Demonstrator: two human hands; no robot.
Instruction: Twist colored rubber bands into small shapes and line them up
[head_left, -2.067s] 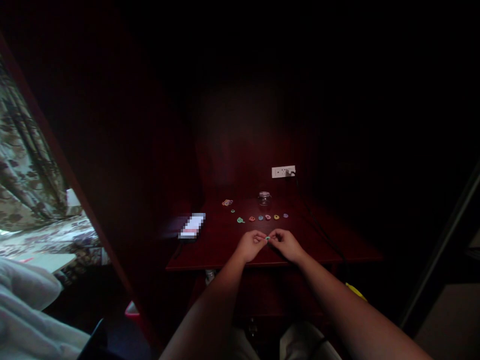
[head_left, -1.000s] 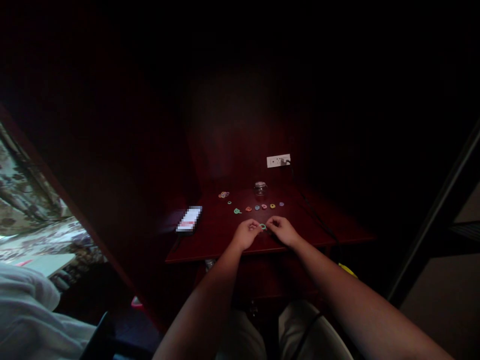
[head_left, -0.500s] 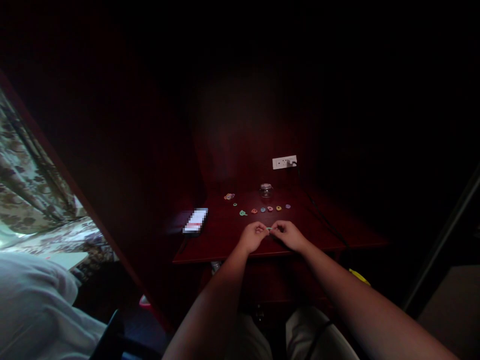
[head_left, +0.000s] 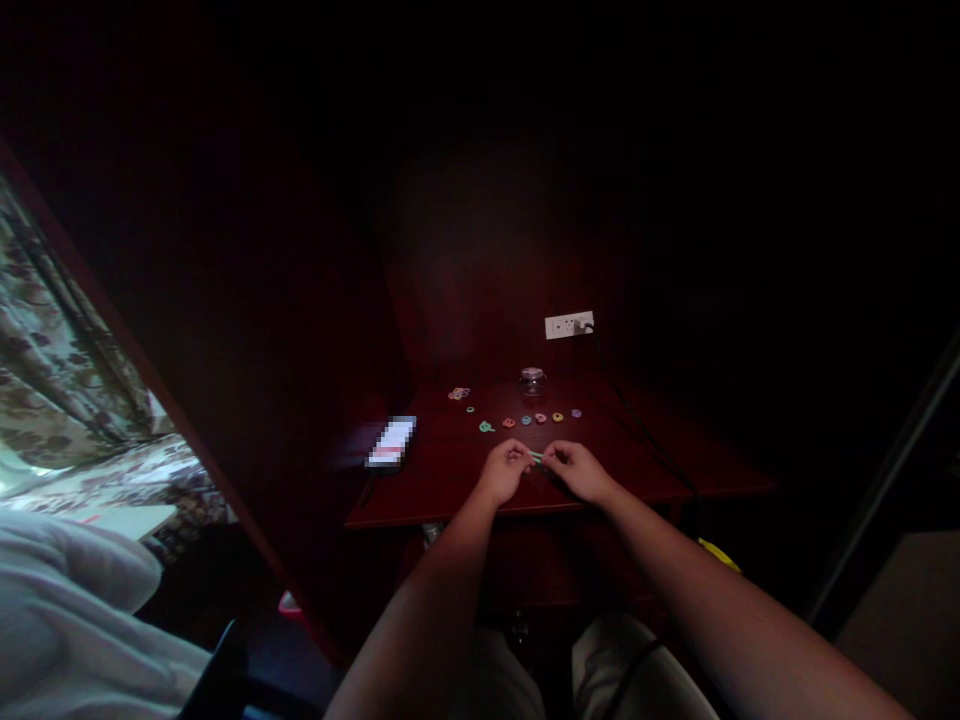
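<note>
The green band (head_left: 536, 457) lies between the two hands over the near edge of the bench (head_left: 450, 480), pinched at its left end by the left hand (head_left: 505, 472) and at its right end by the right hand (head_left: 576, 472), near the row of small coloured bands (head_left: 526, 420).

This looks like a room in a home, with a floral curtain (head_left: 60, 330) at the left edge and a dark wooden desk (head_left: 450, 490) at centre.
</note>
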